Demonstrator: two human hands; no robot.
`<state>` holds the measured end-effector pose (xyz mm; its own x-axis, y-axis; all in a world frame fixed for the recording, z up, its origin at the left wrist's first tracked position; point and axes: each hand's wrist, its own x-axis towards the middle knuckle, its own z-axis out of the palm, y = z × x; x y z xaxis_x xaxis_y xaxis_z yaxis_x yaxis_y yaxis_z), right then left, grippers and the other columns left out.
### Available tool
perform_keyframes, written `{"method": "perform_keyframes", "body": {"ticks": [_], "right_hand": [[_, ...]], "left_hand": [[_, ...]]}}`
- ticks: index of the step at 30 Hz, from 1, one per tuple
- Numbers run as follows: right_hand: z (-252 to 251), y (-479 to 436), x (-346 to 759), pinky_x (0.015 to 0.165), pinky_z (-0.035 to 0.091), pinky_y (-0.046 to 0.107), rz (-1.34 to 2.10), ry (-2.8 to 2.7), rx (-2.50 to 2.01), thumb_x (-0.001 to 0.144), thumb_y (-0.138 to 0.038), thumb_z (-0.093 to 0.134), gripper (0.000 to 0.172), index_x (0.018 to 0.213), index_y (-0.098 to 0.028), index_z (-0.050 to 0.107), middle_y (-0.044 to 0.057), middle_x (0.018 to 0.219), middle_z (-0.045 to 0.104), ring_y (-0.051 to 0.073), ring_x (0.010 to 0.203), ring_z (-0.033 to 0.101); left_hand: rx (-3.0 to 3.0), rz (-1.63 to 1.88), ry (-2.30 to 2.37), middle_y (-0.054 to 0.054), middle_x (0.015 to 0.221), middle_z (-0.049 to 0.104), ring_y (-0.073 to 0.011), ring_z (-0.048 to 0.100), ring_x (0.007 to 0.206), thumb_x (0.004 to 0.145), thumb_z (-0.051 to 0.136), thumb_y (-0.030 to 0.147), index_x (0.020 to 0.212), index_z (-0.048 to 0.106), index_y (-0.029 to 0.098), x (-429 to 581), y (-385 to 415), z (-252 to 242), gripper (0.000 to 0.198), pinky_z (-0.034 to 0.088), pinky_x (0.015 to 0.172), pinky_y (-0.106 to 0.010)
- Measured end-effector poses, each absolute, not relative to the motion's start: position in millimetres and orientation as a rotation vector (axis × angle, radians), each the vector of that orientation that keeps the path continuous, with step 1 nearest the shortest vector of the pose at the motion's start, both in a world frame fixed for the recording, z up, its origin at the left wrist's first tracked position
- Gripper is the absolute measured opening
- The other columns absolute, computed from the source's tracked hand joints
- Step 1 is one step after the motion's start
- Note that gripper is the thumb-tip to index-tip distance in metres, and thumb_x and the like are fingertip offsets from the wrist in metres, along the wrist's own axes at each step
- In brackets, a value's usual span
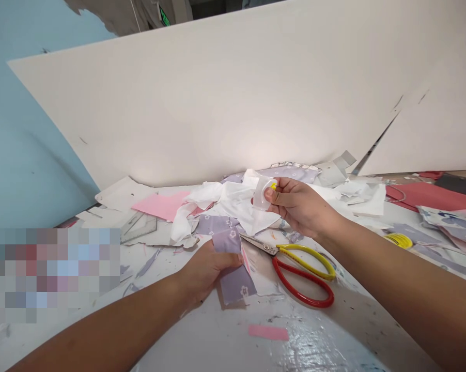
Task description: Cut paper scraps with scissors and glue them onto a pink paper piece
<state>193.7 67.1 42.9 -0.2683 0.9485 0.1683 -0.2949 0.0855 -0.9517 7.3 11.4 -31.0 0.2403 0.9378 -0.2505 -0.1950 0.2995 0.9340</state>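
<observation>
My left hand (204,271) is closed on a strip of lilac fabric with white flowers (233,268), pinching it low over the table; a thin pink layer shows along the strip's right edge. My right hand (297,204) is raised a little higher and pinches a small white roll, apparently tape (262,194), with a bit of yellow at its top. Between and below the hands lie scissors with one yellow and one red handle (303,268), blades pointing left toward the lilac strip.
A heap of white, pink and lilac fabric scraps (221,204) lies behind the hands. A large white board (233,103) leans up at the back. Red sheet (422,195) and patterned fabric at right; yellow loop (399,239); pink scrap (268,332) near the front.
</observation>
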Motion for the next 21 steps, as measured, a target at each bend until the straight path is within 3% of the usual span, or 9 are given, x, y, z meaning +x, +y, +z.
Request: {"method": "perform_keyframes", "body": {"ticks": [7,13,18,21], "right_hand": [[42.6,69.1,195.3,0.064,0.047,0.02,1.461,-1.268,-0.77,0.06,-0.029,0.076,0.022,0.068,-0.017,0.06,-0.002,0.071,0.058,0.011,0.074,0.058],[39.2,70.2,194.6,0.063,0.048,0.021,1.452,-1.233,-0.73,0.056,-0.027,0.078,0.024,0.063,-0.018,0.057,-0.005,0.064,0.056,0.009,0.063,0.056],[40.2,70.2,196.3,0.066,0.047,0.021,1.501,-1.272,-0.757,0.066,-0.024,0.071,0.014,0.066,-0.018,0.058,-0.002,0.071,0.061,0.01,0.07,0.058],[40.2,70.8,196.0,0.067,0.047,0.022,1.496,-1.252,-0.766,0.065,-0.021,0.071,0.013,0.066,-0.018,0.059,-0.003,0.067,0.06,0.011,0.068,0.059]], "left_hand": [[0.941,0.933,1.006,-0.006,0.072,0.064,-0.02,0.062,0.067,0.06,0.068,0.014,0.082,0.062,0.014,7.3,8.8,-30.5,0.022,0.05,0.064,-0.034],[0.934,0.953,1.007,-0.005,0.07,0.064,-0.0189,0.061,0.064,0.059,0.068,0.014,0.08,0.062,0.013,8.0,8.3,-30.3,0.021,0.05,0.064,-0.034],[0.935,0.954,0.987,-0.002,0.064,0.062,-0.0216,0.063,0.069,0.059,0.068,0.014,0.083,0.062,0.014,6.9,8.9,-31.1,0.025,0.05,0.067,-0.036],[0.937,0.951,0.989,-0.004,0.068,0.063,-0.0212,0.062,0.068,0.06,0.068,0.014,0.083,0.062,0.014,6.5,9.3,-31.6,0.025,0.05,0.066,-0.036]]}}
